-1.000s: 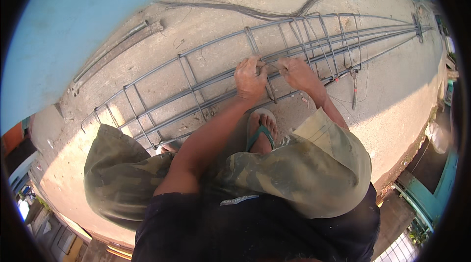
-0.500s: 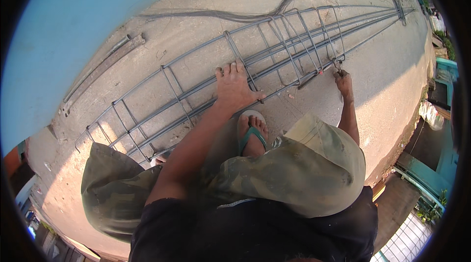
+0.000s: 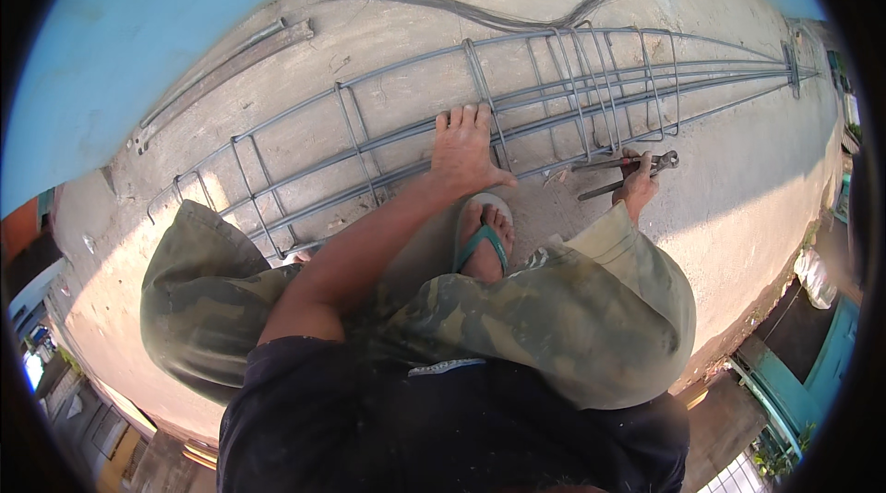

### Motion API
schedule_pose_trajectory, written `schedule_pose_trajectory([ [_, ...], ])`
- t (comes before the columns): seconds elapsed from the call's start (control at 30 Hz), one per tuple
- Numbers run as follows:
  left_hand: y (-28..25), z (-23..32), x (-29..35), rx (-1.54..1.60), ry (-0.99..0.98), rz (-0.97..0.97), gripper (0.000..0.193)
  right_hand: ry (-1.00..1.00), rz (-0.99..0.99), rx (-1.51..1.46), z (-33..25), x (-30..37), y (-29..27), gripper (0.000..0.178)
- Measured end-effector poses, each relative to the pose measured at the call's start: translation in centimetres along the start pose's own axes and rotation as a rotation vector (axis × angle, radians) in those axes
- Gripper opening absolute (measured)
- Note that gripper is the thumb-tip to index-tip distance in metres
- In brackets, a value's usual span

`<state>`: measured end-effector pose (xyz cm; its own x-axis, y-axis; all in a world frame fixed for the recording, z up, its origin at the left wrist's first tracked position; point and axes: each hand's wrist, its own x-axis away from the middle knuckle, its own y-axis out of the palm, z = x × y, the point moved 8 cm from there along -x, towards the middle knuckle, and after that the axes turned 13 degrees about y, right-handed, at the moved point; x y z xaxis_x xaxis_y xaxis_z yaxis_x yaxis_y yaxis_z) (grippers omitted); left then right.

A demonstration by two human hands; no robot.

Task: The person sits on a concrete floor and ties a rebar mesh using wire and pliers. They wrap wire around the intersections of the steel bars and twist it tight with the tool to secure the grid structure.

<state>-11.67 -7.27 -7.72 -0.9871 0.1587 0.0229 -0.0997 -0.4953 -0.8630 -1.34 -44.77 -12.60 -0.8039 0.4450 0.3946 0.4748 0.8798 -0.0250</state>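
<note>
A long cage of grey steel bars with square stirrups lies across the concrete floor in front of me. My left hand rests flat on its near bars, fingers spread, holding nothing. To the right, my right hand grips a pair of pincers by the handles, jaws pointing right, just beside the cage's near bar. My foot in a green sandal stands below the left hand, and my knees in camouflage trousers fill the lower part of the view.
A bundle of thin tie wire lies beyond the cage at the top. Loose steel bars lie at the upper left by the blue wall. The slab edge drops off at the right, with a white sack below.
My right hand left the cage, moved right and down, and now holds the pincers. My left hand opened flat on the bars. My view has shifted along the cage.
</note>
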Motion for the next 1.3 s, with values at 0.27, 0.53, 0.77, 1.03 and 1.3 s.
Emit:
schedule_pose_trajectory([
  [0.27,-0.6,-0.3,0.6,0.026,0.021,0.068,0.124,-0.391,-0.295,0.633,-17.4,7.9,7.5,0.015],
  [0.53,-0.7,-0.7,0.6,0.109,0.019,0.067,0.117,-0.415,-1.015,1.722,-7.9,14.7,19.5,0.031],
  [0.77,-0.7,-0.8,0.9,0.142,0.011,0.113,0.117,-1.136,-0.950,2.232,-9.0,19.6,24.6,0.053],
  [1.03,-0.3,-1.2,1.0,0.163,-0.004,0.103,0.117,-1.483,-0.870,2.580,-7.7,23.9,27.2,0.036],
  [1.3,-0.7,-1.3,1.0,0.174,-0.008,0.061,0.114,-0.690,-1.209,2.605,-7.5,20.5,29.5,0.033],
])
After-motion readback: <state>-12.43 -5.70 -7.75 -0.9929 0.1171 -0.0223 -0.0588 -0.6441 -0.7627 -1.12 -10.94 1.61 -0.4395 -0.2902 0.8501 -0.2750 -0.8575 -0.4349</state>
